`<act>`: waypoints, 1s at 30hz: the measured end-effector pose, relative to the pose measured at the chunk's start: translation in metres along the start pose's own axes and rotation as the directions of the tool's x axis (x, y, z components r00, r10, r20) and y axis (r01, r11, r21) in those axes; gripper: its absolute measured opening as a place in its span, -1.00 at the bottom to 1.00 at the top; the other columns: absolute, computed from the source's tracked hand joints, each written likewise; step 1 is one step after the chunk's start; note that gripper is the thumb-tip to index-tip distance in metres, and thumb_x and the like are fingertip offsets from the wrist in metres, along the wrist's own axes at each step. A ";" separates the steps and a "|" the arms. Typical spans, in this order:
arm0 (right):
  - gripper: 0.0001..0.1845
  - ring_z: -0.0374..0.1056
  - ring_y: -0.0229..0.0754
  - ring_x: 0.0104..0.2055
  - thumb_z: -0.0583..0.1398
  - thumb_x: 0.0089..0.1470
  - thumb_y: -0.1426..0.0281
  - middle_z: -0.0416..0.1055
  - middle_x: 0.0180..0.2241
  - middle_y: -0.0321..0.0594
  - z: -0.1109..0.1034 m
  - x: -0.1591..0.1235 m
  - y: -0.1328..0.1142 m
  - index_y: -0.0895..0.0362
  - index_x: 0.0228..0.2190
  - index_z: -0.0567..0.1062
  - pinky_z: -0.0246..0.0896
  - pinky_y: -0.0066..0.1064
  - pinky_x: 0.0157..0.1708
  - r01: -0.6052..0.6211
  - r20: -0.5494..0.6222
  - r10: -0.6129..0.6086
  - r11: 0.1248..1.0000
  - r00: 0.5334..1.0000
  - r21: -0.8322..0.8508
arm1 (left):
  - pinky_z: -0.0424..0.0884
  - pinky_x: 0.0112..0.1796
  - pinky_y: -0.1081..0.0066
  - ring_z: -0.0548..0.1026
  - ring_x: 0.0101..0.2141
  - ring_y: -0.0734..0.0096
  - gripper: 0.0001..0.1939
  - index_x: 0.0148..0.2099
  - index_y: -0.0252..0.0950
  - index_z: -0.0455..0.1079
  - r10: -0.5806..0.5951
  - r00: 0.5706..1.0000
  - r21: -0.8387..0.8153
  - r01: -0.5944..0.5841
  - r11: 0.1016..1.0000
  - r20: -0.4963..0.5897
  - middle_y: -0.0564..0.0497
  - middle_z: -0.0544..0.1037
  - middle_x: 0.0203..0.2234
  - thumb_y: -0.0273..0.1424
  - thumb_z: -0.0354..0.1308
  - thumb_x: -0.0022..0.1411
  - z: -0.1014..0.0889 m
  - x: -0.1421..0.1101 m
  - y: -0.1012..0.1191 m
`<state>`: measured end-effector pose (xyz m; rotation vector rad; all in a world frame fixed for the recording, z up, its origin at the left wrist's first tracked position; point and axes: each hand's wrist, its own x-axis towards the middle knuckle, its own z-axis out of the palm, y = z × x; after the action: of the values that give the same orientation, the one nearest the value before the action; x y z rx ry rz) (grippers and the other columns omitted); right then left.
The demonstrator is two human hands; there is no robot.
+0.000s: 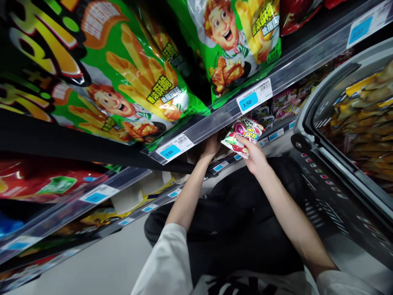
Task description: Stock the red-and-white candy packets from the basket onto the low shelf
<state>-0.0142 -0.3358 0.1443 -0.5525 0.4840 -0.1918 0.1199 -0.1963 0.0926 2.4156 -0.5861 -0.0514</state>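
The right hand (255, 156) is closed on one small packet (245, 132), white and pink-red with colorful lettering, its thumb lying across the front. This packet is held just below the edge of the upper shelf (215, 121), in front of the lower shelf. The one left hand (211, 146) reaches in under the upper shelf; its fingers are hidden, so how far open it is and whether it holds anything cannot be told.

On the upper shelf are at least four large green bags (138, 61), one partly hidden behind others; two show a cartoon cook's face. Two price tags (248, 103) on this shelf edge read 3.50, and a third, at the upper right, is too blurred to read. More small packets (285, 105) lie on the lower shelf, overlapping too much to count.

One gray and black basket (325, 176) stands at the right, holding many yellow-brown packs (368, 127). One red bag (46, 180) shows clearly on a shelf at the left.
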 end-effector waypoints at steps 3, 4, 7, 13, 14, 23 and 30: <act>-0.46 0.61 0.00 -0.10 0.54 -0.28 0.40 0.67 -0.21 -0.20 0.001 -0.003 0.001 0.12 -0.18 0.59 0.54 -0.15 0.03 -0.003 0.023 0.004 0.998 1.000 -0.058 | 0.34 0.23 -0.01 0.47 0.15 0.00 -0.70 0.09 -0.24 0.46 -0.072 0.995 -0.281 0.051 0.958 -0.065 -0.16 0.58 0.04 -0.26 0.07 0.42 -0.013 -0.027 0.016; -0.46 0.61 0.01 -0.11 0.55 -0.29 0.38 0.67 -0.23 -0.20 0.001 -0.004 0.002 0.12 -0.19 0.60 0.54 -0.14 0.02 0.005 0.030 -0.002 0.995 1.000 -0.100 | 0.42 0.17 0.01 0.51 0.11 0.03 -0.67 0.08 -0.25 0.45 -0.112 0.992 -0.403 0.078 0.912 -0.060 -0.15 0.59 0.02 -0.20 0.01 0.46 -0.018 -0.040 0.021; -0.49 0.61 0.00 -0.13 0.54 -0.22 0.26 0.67 -0.23 -0.19 0.001 -0.007 0.008 0.12 -0.18 0.63 0.54 -0.17 -0.01 0.071 0.057 -0.059 0.969 0.997 -0.238 | 0.59 -0.05 0.09 0.62 -0.06 0.09 -0.50 0.05 -0.28 0.43 -0.144 0.987 -0.709 0.151 0.689 0.070 -0.17 0.60 -0.06 0.03 -0.03 0.43 -0.033 -0.082 0.031; -0.49 0.60 -0.07 -0.18 0.41 -0.03 0.01 0.67 -0.22 -0.20 0.003 -0.012 0.027 0.12 -0.18 0.65 0.52 -0.26 -0.10 0.179 0.094 -0.155 0.906 0.983 -0.383 | 0.62 -0.19 0.27 0.66 -0.28 0.24 -0.42 -0.01 -0.24 0.38 -0.111 0.982 -0.843 0.188 0.503 0.152 -0.04 0.64 -0.29 -0.12 0.50 0.03 -0.037 -0.136 0.028; -0.49 0.59 -0.08 -0.20 0.41 -0.03 0.00 0.67 -0.24 -0.20 0.003 -0.013 0.031 0.12 -0.18 0.65 0.52 -0.27 -0.12 0.189 0.103 -0.160 0.894 0.982 -0.406 | 0.61 -0.20 0.29 0.66 -0.30 0.27 -0.42 -0.03 -0.24 0.37 -0.139 0.980 -0.854 0.193 0.483 0.143 -0.01 0.64 -0.32 -0.15 0.52 0.01 -0.034 -0.139 0.024; -0.51 0.58 -0.06 -0.29 0.43 -0.12 -0.03 0.63 -0.41 -0.22 -0.003 -0.006 0.059 0.15 -0.38 0.62 0.49 -0.29 -0.20 0.133 0.034 -0.136 0.836 0.990 -0.533 | 0.60 -0.10 0.30 0.62 -0.34 0.43 -0.48 -0.21 -0.22 0.31 -0.317 0.933 -0.946 0.245 0.213 0.170 0.15 0.57 -0.43 -0.15 0.53 -0.04 0.005 -0.160 0.004; -0.49 0.60 -0.03 -0.25 0.42 -0.13 -0.07 0.63 -0.40 -0.21 -0.002 0.001 0.067 0.13 -0.40 0.59 0.51 -0.23 -0.17 0.119 -0.024 -0.161 0.815 0.987 -0.567 | 0.58 -0.12 0.35 0.61 -0.34 0.45 -0.48 -0.20 -0.21 0.27 -0.348 0.924 -0.961 0.227 0.161 0.160 0.16 0.53 -0.42 -0.16 0.52 -0.02 0.017 -0.160 0.003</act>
<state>-0.0117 -0.2806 0.1057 -1.1729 0.5719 -0.2099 -0.0281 -0.1402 0.0640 1.1560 0.0676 -0.3599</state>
